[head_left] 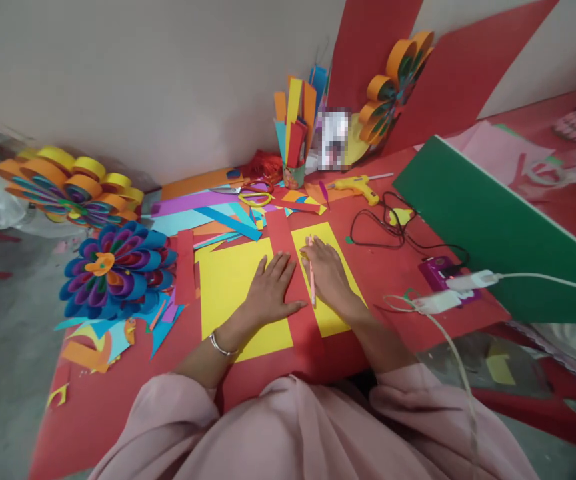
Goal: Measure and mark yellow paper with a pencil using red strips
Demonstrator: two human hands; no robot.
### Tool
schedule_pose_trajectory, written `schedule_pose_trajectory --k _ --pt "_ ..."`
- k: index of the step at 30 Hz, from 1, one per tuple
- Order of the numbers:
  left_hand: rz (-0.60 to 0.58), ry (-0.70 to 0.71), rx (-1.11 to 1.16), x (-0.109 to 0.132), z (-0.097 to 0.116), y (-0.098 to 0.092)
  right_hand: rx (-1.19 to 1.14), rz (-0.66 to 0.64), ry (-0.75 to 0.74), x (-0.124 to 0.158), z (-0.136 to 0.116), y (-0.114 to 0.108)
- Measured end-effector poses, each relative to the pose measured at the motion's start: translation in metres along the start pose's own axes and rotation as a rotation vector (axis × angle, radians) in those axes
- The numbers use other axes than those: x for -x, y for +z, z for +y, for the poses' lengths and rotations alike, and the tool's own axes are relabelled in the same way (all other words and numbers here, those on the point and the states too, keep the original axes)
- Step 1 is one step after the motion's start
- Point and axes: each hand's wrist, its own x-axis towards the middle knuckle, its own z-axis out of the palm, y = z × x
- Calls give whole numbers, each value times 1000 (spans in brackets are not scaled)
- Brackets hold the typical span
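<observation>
My left hand (269, 293) lies flat with fingers spread on a large yellow paper sheet (225, 277), its thumb reaching toward a red gap or strip. To the right, a narrower yellow paper piece (335, 325) lies under my right hand (324, 268). A pink pen or pencil (313, 283) runs lengthwise beneath the fingers and thumb of my right hand, pressed lightly between them. Both yellow pieces rest on the red tabletop (263, 380).
Paper flowers (113, 267) and coloured scraps (93, 347) lie left. Behind are scissors (255, 193), a cup of strips (294, 175) and a yellow glue gun (361, 187). A purple power box (441, 275), cables and a green board (508, 233) are right.
</observation>
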Motion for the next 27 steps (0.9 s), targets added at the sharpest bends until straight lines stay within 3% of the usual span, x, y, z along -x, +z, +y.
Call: schedule_pose_trajectory --k 4,10,18,27 --pt "-41 6 2 -6 5 -1 51 -34 -16 2 18 8" --pt "-68 14 -2 -18 16 -3 59 -1 -30 11 37 2" --pt "-74 -16 -60 6 -1 -5 35 11 -48 9 40 -2" --pt "-32 27 -55 4 1 -1 44 -4 -49 10 45 -7"
